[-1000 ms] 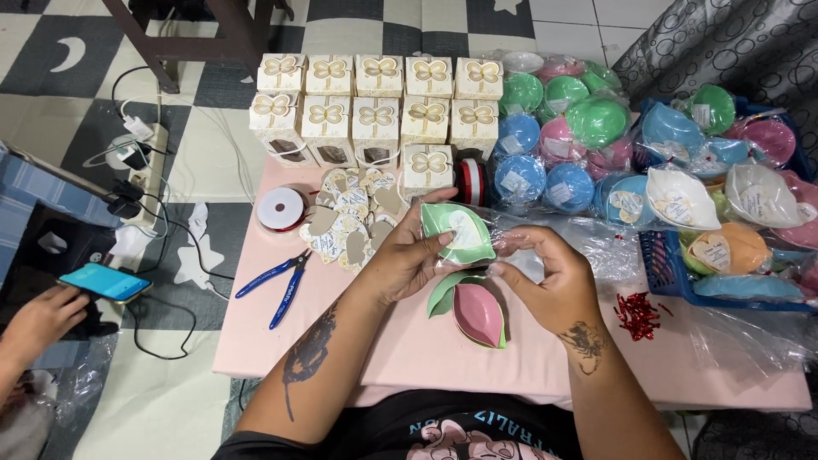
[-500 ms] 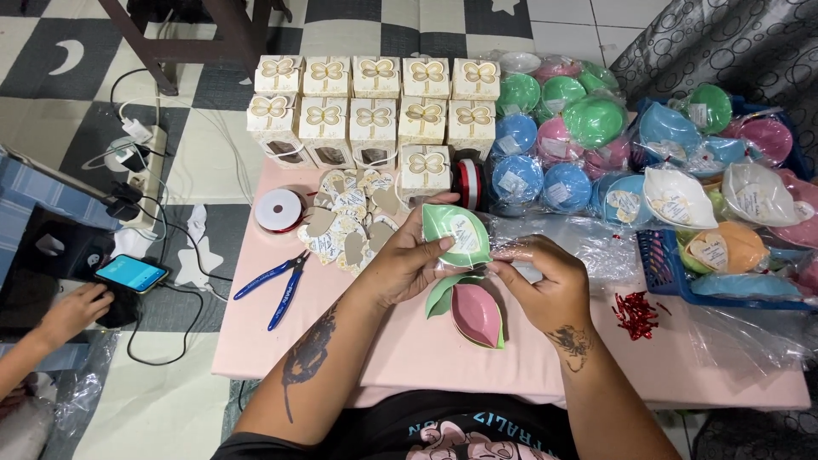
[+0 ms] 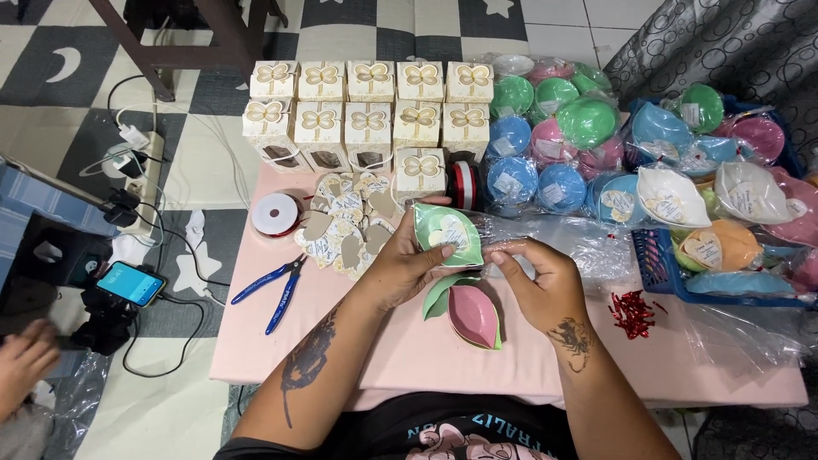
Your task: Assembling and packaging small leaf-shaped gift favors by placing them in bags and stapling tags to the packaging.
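My left hand [image 3: 407, 266] grips a green leaf-shaped bowl [image 3: 446, 233] wrapped in clear plastic, with a pale heart-shaped tag on it. My right hand [image 3: 538, 281] pinches the clear plastic wrap [image 3: 503, 247] at the bowl's right end. Just below both hands, a pink leaf-shaped bowl [image 3: 474, 315] rests nested in a green one on the pink table [image 3: 409, 358]. A pile of heart-shaped tags [image 3: 345, 223] lies left of my left hand.
Cream gift boxes with gold bows [image 3: 366, 102] stand at the back. Wrapped coloured bowls [image 3: 554, 136] fill the back right, beside a blue basket [image 3: 660, 268]. A ribbon spool [image 3: 276, 213], blue pliers [image 3: 274, 290] and red ties [image 3: 632, 311] lie on the table. Another person's hand [image 3: 24, 362] is near a phone [image 3: 130, 284] on the floor.
My right hand has slid left along the plastic wrap toward the bowl. The other person's hand has let go of the phone and dropped to the lower left.
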